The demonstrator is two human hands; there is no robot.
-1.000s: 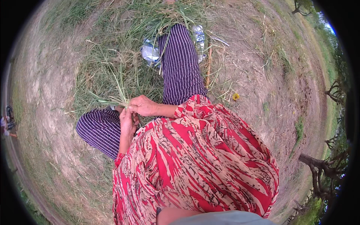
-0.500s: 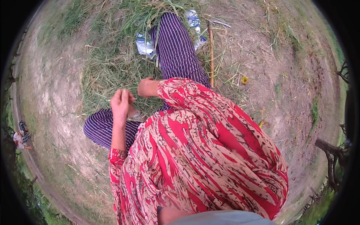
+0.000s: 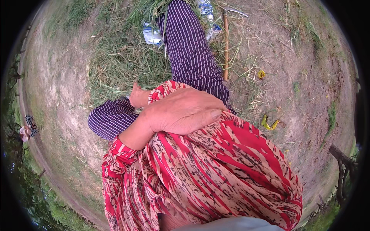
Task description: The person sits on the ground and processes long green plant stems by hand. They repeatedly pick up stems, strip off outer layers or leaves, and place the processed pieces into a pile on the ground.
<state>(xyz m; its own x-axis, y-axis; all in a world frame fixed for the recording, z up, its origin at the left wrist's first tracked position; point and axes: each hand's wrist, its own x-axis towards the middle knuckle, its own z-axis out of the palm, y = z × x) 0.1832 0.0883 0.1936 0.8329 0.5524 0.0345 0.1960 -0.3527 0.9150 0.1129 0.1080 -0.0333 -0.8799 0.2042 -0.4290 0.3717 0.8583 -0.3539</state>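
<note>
My left hand (image 3: 185, 111) lies across my right arm, closed over the red and beige patterned sleeve (image 3: 169, 87); its thumb rests along the near side and its fingertips are out of sight. Beyond the left wrist, my right hand (image 3: 138, 95) shows above my bent left knee, beside the cut grass (image 3: 123, 65). One finger or thumb of it points up. The remaining fingers are too hidden to tell whether they are closed. My striped trouser leg (image 3: 187, 50) stretches forward through the grass.
White and blue plastic packaging (image 3: 152, 35) lies on both sides of the outstretched leg. To its right are a wooden stick (image 3: 226, 46) and a thin curved blade (image 3: 236, 11). Yellow scraps (image 3: 269, 123) dot the bare ground. Another person (image 3: 27, 129) sits far left; branches (image 3: 343, 161) stand far right.
My left hand has moved right and back from above the left knee onto my right sleeve. My right hand has shifted left, and the view has tilted slightly.
</note>
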